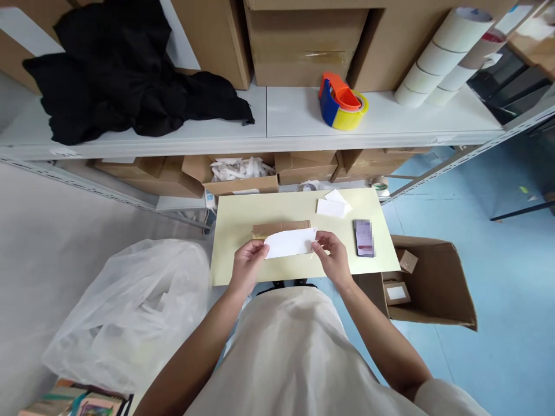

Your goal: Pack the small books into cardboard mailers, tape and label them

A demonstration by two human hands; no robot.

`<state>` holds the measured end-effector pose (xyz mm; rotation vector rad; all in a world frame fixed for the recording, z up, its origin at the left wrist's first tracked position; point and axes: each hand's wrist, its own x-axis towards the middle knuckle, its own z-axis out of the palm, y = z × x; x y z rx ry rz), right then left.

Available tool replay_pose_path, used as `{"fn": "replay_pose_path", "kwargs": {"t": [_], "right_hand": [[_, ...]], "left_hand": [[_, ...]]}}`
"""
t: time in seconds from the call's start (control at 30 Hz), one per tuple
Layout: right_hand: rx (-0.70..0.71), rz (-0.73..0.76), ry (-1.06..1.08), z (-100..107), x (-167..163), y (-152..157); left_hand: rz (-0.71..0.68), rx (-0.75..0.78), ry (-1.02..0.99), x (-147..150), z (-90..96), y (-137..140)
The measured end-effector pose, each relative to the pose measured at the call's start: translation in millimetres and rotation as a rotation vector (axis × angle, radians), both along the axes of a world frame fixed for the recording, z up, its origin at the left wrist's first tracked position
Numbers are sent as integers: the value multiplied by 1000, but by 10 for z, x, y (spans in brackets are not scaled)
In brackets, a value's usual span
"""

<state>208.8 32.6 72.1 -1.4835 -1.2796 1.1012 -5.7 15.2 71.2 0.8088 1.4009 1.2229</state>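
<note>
A white rectangular label (289, 243) is stretched between my two hands above the pale yellow table. At its left end, my left hand (248, 263) pinches it between thumb and fingers. My right hand (333, 254) pinches the other end the same way. Just behind the label, and partly covered by it, lies a small brown cardboard box (281, 226). Further back to the right, white labels (332, 207) rest on the table (234, 214). A phone (364, 238) with a blurred screen lies right of my right hand.
Beyond the table stands a shelf (286, 115) bearing black cloth (117, 75), a tape dispenser (342, 103) and stacked tape rolls (437, 58). An open carton (442, 283) with small boxes is on the floor at right. A large translucent plastic bag (139, 306) sits at left.
</note>
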Motion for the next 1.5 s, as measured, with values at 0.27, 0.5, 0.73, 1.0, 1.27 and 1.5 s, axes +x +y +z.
{"fn": "replay_pose_path", "kwargs": {"t": [0.27, 0.5, 0.73, 1.0, 1.27, 1.5], "right_hand": [[-137, 76, -32, -250, -12, -186], [-250, 73, -131, -456, -99, 8], [-237, 78, -500, -619, -226, 420], [-261, 107, -704, -673, -339, 480], [-221, 138, -975, -712, -433, 444], [-36, 133, -1025, -725, -300, 442]], "left_hand": [[76, -85, 248, -5, -331, -287], [-82, -50, 568, -156, -487, -167], [-154, -142, 719, -235, -606, 249], [-191, -177, 790, -279, -689, 324], [-203, -285, 877, -288, -758, 394], [-193, -182, 1154, -436, -717, 376]]}}
